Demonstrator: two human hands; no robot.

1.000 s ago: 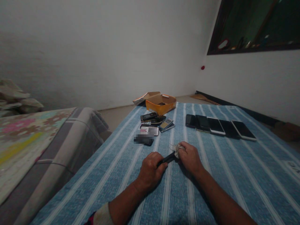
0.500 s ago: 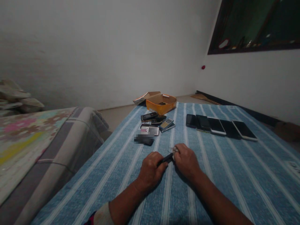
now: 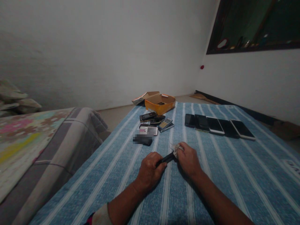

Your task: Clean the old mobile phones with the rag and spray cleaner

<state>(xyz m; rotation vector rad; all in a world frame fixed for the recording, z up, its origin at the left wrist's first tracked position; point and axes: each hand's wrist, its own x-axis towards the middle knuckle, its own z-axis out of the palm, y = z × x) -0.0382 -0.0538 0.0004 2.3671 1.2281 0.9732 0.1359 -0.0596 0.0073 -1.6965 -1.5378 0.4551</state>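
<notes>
My left hand [image 3: 150, 168] is closed around one end of a slim black mobile phone [image 3: 167, 158], seen nearly edge-on and tilted up to the right. A crumpled pale cloth [image 3: 177, 150] is pinched in my right hand [image 3: 189, 160], pressed against the phone's far right end. That end is partly hidden by the cloth and fingers. Both hands are low over the blue striped cover [image 3: 159, 200]. Just beyond them lies a small group of old keypad phones, among them a white one [image 3: 148, 130] and a blue-grey one [image 3: 165, 124].
Several touchscreen phones lie in a row at the right, including a white-edged one [image 3: 242, 129]. An open orange cardboard box [image 3: 159, 108] stands at the far edge with something dark inside. At left is a surface with a floral cloth [image 3: 21, 140] and a grey checked cover [image 3: 67, 140].
My right hand has shifted slightly right with the cloth, so more of the phone shows between the hands. My left hand keeps its grip in nearly the same place.
</notes>
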